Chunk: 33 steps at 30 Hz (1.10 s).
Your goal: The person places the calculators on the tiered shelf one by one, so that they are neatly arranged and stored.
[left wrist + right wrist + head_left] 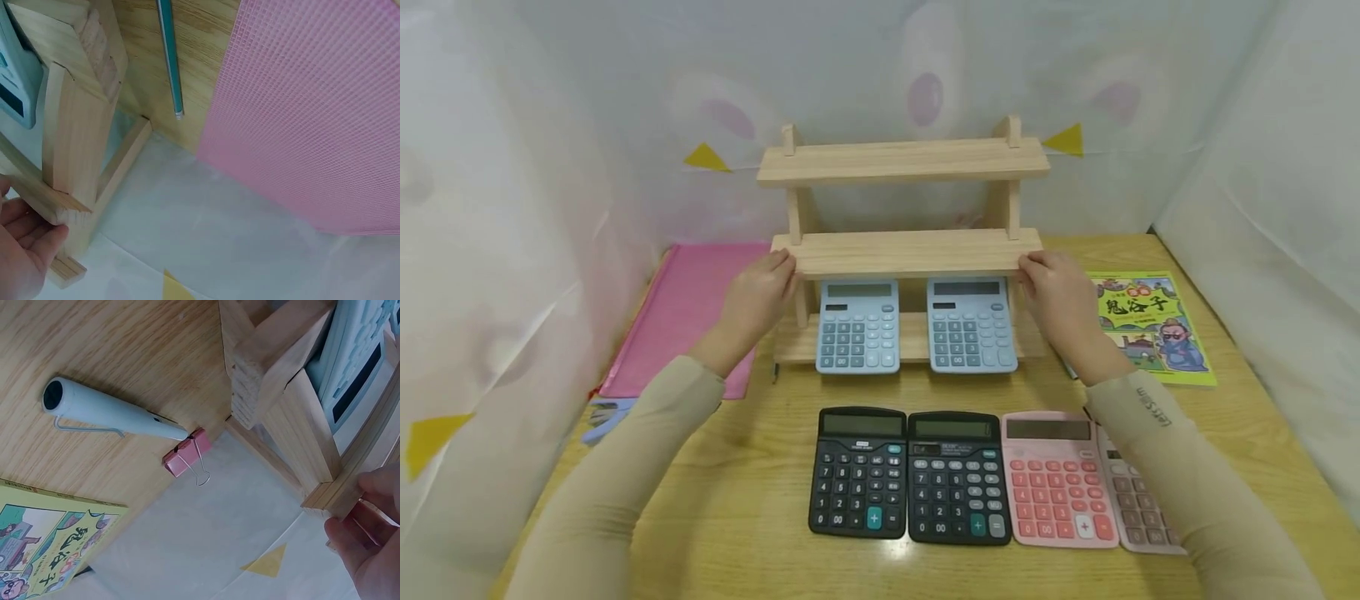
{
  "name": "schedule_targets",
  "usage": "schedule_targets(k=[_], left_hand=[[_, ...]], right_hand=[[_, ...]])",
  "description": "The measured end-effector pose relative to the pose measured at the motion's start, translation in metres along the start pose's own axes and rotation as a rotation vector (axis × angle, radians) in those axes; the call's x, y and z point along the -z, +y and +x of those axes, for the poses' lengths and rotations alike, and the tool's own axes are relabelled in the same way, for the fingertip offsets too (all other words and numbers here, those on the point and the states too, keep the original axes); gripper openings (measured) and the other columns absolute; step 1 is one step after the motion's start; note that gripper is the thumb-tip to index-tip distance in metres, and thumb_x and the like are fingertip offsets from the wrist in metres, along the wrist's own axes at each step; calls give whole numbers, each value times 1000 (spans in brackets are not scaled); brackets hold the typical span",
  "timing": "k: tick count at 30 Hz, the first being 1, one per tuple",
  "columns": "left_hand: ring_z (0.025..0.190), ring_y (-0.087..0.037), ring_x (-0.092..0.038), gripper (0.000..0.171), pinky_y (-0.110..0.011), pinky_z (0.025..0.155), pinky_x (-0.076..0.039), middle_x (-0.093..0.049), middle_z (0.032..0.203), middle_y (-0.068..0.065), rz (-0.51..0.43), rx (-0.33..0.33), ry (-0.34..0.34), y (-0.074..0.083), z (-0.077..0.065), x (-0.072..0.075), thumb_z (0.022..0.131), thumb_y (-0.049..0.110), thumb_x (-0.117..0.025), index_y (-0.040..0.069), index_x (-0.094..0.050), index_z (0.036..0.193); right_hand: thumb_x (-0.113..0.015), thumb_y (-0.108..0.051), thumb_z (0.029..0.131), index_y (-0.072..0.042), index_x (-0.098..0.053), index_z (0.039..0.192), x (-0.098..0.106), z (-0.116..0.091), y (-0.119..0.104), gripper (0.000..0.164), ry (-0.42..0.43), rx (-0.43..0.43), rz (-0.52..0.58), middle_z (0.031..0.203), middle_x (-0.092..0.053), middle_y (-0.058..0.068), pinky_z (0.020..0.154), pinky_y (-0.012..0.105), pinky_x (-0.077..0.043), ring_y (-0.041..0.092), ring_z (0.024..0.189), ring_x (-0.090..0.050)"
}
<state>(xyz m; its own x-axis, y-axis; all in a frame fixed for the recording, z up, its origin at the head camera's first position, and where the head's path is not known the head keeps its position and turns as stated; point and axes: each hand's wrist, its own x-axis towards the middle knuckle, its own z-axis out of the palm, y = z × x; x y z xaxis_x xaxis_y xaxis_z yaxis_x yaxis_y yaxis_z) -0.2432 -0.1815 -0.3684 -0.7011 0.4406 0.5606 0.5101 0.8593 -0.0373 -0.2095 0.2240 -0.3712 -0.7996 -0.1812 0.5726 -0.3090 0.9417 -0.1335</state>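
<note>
A three-tier wooden shelf rack (pixel 910 254) stands at the back of the table. My left hand (pixel 762 287) grips the left end of its middle board, fingers curled round the edge; the left wrist view shows this hand (pixel 28 240) at the board's corner. At the right end of the same board, my right hand (pixel 1060 296) pinches the edge, also seen as a hand (pixel 369 531) in the right wrist view. Below the board, a light blue calculator (pixel 859 329) and a second blue calculator (pixel 972 329) lean on the bottom board.
Two black calculators (pixel 859 475), a pink calculator (pixel 1060 483) and a brownish calculator (pixel 1146 508), partly behind the right sleeve, lie in front. A pink mesh pouch (pixel 688 317) and green pencil (pixel 170 59) lie left; a comic book (pixel 1150 329), pale blue pen (pixel 115 409) and pink binder clip (pixel 186 453) lie right.
</note>
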Motion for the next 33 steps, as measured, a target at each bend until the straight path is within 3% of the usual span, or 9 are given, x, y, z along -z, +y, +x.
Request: schedule_targets(k=[8,15,17,24,27,29,33], left_hand=[[96,-33,-66,20,-41,79,-58,-68,106,-20,61,16,-11,12,6,3,87,12,-59,-5,-66,96],[99,-34,-65,21,-43,76,-58,-67,108,-21,37,25,23,15,8,0,87,14,-59,-5,-65,95],[100,-34,-65,22,-44,75,-58,-67,108,-21,33,26,29,16,9,-2,87,14,-58,-5,-65,94],[101,-34,-65,24,-43,81,-57,-66,110,-21,10,20,21,17,13,-6,89,16,-58,-5,-66,99],[103,-35,-64,25,-43,86,-56,-66,111,-22,-7,35,19,17,13,-7,88,15,-58,-5,-66,102],[103,-35,-64,26,-44,87,-55,-65,111,-22,-12,51,17,17,11,-7,88,15,-58,-5,-66,103],[102,-35,-64,25,-45,87,-55,-66,111,-22,-6,76,21,14,5,-4,88,15,-58,-5,-66,102]], right_hand=[[-63,-12,86,1,-68,104,0,-7,1,22,-1,-28,-13,105,-67,18,81,47,-54,35,94,-62],[-63,-11,86,1,-68,104,3,-10,3,22,11,-30,-17,104,-67,19,79,48,-55,36,93,-62],[-62,-11,86,1,-67,105,8,-8,4,22,-23,-31,-12,105,-67,20,79,49,-54,37,94,-62],[-53,-29,93,-2,-58,122,57,-18,18,40,-369,-149,43,128,-55,21,87,58,-47,43,116,-51],[-49,-33,94,-2,-55,125,83,-38,33,44,-476,-185,49,131,-52,24,88,61,-45,46,117,-48],[-49,-34,94,-1,-57,123,97,-56,49,45,-567,-204,65,123,-57,25,80,57,-49,46,108,-54],[-48,-30,95,1,-61,117,114,-100,87,40,-742,-237,152,112,-62,29,78,57,-50,49,103,-55]])
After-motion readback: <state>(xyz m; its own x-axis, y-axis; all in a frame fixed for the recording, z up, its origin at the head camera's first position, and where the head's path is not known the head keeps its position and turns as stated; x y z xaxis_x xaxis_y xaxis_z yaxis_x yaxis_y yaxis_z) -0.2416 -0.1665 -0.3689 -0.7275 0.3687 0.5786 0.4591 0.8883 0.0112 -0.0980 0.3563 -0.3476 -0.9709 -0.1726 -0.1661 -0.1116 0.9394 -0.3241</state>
